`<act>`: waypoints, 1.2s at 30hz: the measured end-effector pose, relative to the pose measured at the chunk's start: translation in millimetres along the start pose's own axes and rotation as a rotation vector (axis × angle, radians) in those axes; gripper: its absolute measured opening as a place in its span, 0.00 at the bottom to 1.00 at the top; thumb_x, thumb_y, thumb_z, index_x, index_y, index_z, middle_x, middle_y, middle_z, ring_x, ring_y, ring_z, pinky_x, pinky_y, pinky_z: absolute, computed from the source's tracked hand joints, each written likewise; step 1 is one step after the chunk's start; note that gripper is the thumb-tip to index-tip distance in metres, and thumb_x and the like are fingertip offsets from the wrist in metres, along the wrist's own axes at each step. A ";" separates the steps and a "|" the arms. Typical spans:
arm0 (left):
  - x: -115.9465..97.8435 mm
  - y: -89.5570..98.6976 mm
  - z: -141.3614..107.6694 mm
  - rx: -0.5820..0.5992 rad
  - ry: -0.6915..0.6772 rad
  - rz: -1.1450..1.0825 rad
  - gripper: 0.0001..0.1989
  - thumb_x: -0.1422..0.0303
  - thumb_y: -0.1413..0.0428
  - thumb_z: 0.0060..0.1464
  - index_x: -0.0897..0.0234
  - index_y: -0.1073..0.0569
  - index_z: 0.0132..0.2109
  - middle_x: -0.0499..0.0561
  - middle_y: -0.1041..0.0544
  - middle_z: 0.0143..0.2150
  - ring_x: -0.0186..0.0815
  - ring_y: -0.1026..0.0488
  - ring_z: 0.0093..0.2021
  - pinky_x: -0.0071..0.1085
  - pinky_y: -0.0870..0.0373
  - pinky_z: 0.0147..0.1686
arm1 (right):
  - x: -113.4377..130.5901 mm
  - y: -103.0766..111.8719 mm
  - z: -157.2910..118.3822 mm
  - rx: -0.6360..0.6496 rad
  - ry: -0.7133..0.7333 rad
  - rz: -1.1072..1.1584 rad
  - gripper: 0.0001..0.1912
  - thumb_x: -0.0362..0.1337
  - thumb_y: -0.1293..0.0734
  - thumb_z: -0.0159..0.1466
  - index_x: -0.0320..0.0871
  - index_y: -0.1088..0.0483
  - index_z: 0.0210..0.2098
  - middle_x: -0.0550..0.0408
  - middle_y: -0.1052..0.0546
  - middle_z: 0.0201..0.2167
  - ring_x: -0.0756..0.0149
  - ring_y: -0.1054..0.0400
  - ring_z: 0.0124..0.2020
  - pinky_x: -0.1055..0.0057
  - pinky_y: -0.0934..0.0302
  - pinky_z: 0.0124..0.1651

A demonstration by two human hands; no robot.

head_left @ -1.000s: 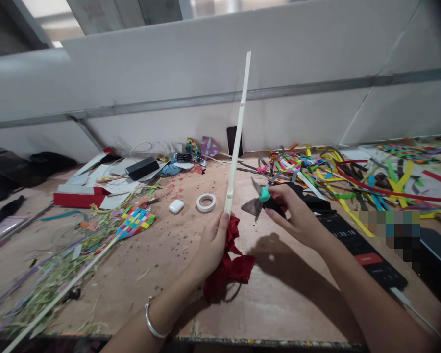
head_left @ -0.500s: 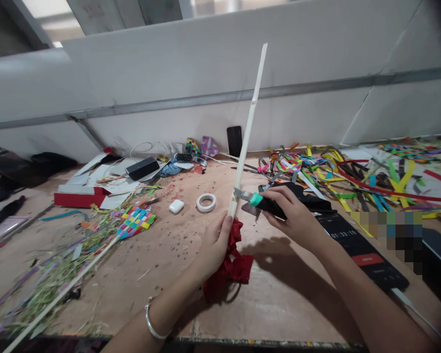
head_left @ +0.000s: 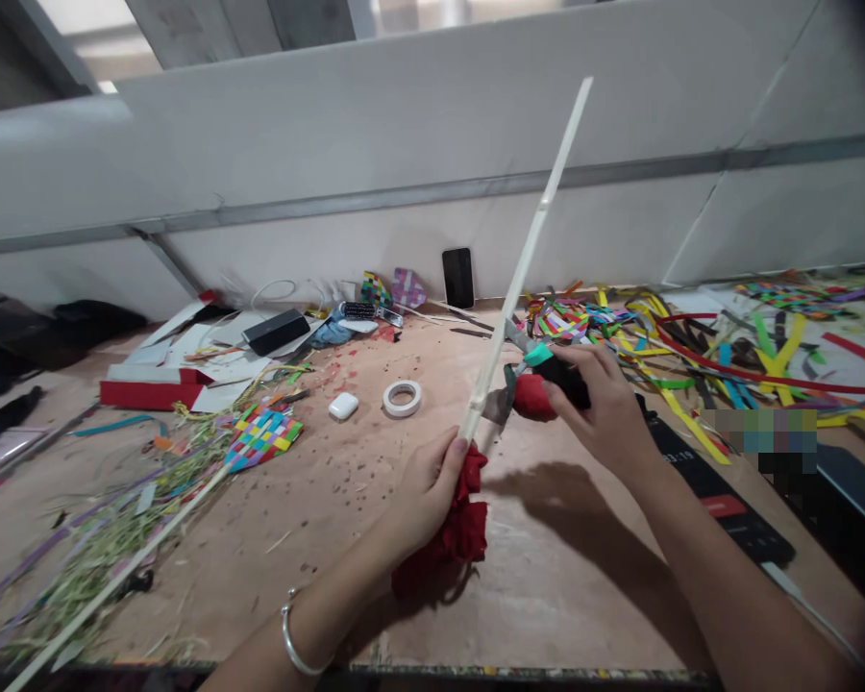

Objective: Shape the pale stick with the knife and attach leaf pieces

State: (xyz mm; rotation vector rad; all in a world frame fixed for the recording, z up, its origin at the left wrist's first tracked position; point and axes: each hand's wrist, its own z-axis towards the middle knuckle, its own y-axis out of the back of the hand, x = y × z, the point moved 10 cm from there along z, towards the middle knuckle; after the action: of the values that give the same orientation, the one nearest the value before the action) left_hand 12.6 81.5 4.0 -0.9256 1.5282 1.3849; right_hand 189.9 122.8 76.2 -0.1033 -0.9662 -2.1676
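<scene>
A long pale strip (head_left: 530,248), with nodes along it, rises tilted to the right. Its lower end is gripped by my left hand (head_left: 425,490), thumb on top. Bunched red cloth (head_left: 468,533) hangs beneath and beside that hand. My right hand (head_left: 605,404) is closed round a black-handled knife (head_left: 566,375) with a teal collar. The knife's blade meets the strip above my left hand. Something red (head_left: 533,397) shows just below the knife, partly hidden by my fingers.
White tape (head_left: 402,398) and a white case (head_left: 343,407) lie mid-table. At left are a woven piece (head_left: 263,434) on a stick and a red box (head_left: 151,392). Coloured strips (head_left: 778,346) and a large phone (head_left: 721,500) are at right; another phone (head_left: 458,277) leans on the wall.
The strip's top has swung right, tilting it further. My right hand and the knife have moved up and right along it. The red thing below the knife has come into view.
</scene>
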 end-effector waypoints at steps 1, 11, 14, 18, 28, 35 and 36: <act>0.2 1.0 0.0 -0.011 0.000 0.002 0.20 0.54 0.60 0.56 0.65 0.34 0.31 0.45 0.34 0.21 0.26 0.38 0.22 0.22 0.42 0.24 | 2.5 -1.0 -0.2 0.008 0.025 0.008 0.19 0.37 0.39 0.59 0.45 0.41 0.50 0.48 0.35 0.45 0.62 0.39 0.48 0.63 0.42 0.52; 1.2 12.8 4.5 -0.116 -0.052 0.020 0.21 0.54 0.60 0.57 0.66 0.34 0.32 0.46 0.35 0.24 0.26 0.38 0.26 0.22 0.41 0.28 | 35.2 -24.6 -9.9 0.198 0.195 0.095 0.19 0.36 0.39 0.59 0.47 0.41 0.50 0.50 0.34 0.45 0.66 0.35 0.46 0.68 0.39 0.50; 0.6 10.8 2.9 -0.101 -0.042 0.024 0.20 0.54 0.60 0.57 0.66 0.34 0.32 0.46 0.36 0.22 0.26 0.39 0.24 0.22 0.42 0.26 | 30.8 -24.1 -9.6 0.197 0.183 0.097 0.20 0.36 0.39 0.58 0.47 0.41 0.51 0.49 0.34 0.45 0.65 0.35 0.47 0.67 0.38 0.49; -4.0 11.9 1.0 -0.117 -0.049 0.062 0.20 0.55 0.61 0.57 0.66 0.34 0.32 0.46 0.35 0.23 0.27 0.38 0.25 0.22 0.42 0.26 | 30.4 -23.7 -9.7 0.192 0.183 0.089 0.20 0.36 0.39 0.58 0.47 0.41 0.50 0.50 0.34 0.45 0.65 0.35 0.46 0.68 0.38 0.48; -6.0 11.2 0.8 -0.117 -0.053 0.117 0.20 0.57 0.61 0.58 0.66 0.33 0.33 0.46 0.34 0.22 0.27 0.38 0.24 0.23 0.41 0.27 | 32.6 -21.5 -10.5 0.174 0.201 0.046 0.19 0.36 0.39 0.58 0.47 0.40 0.50 0.51 0.33 0.44 0.66 0.34 0.45 0.69 0.37 0.47; -8.3 12.7 0.3 -0.115 -0.077 0.059 0.19 0.58 0.60 0.57 0.66 0.35 0.29 0.46 0.35 0.24 0.27 0.38 0.27 0.23 0.41 0.29 | 29.5 -20.6 -9.6 0.130 0.139 0.022 0.17 0.37 0.39 0.59 0.47 0.39 0.48 0.50 0.34 0.44 0.65 0.35 0.44 0.67 0.38 0.47; -8.7 9.6 -0.1 -0.089 -0.080 0.051 0.19 0.57 0.60 0.57 0.66 0.36 0.28 0.46 0.35 0.23 0.26 0.39 0.26 0.22 0.42 0.28 | 24.3 -16.7 -7.6 0.105 0.101 0.022 0.17 0.37 0.39 0.59 0.46 0.39 0.49 0.50 0.34 0.44 0.64 0.36 0.45 0.66 0.39 0.48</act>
State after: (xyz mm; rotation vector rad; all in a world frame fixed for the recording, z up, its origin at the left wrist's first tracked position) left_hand 6.9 82.3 15.6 -0.8801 1.4490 1.5187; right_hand 163.1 110.4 69.1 0.0454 -1.0134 -2.0772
